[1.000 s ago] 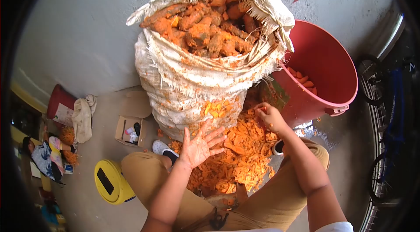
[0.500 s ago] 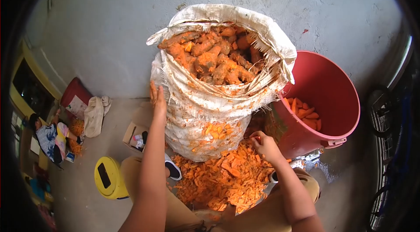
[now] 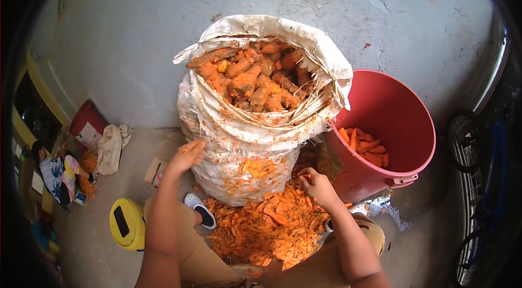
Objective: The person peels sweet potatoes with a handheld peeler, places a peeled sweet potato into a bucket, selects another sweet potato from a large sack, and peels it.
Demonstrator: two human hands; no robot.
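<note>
A white woven sack (image 3: 234, 136) stands upright in front of me, its mouth rolled back. Rough, dirt-stained orange roots (image 3: 255, 81) fill it to near the rim. My left hand (image 3: 187, 156) is at the sack's left front side, fingers extended and nothing held; whether it touches the cloth I cannot tell. Over the right side of a heap of orange peelings (image 3: 266, 228), my right hand (image 3: 319, 187) is closed, and what its fingers hold is hidden. Beside the sack, a red bin (image 3: 405, 125) has peeled orange roots (image 3: 367, 146) at its bottom.
A yellow lidded bucket (image 3: 128, 224) stands left of my leg, near a cardboard box (image 3: 157, 168). Farther left are a person (image 3: 54, 179), a small red bin (image 3: 88, 125) and a pale sack (image 3: 111, 149). A grey wall (image 3: 136, 70) rises behind; wet floor (image 3: 399, 217) shows at right.
My left hand has come away from the sack's upper left side and moved lower, toward me. My right hand stays closed over the peelings. The whole view has shifted slightly.
</note>
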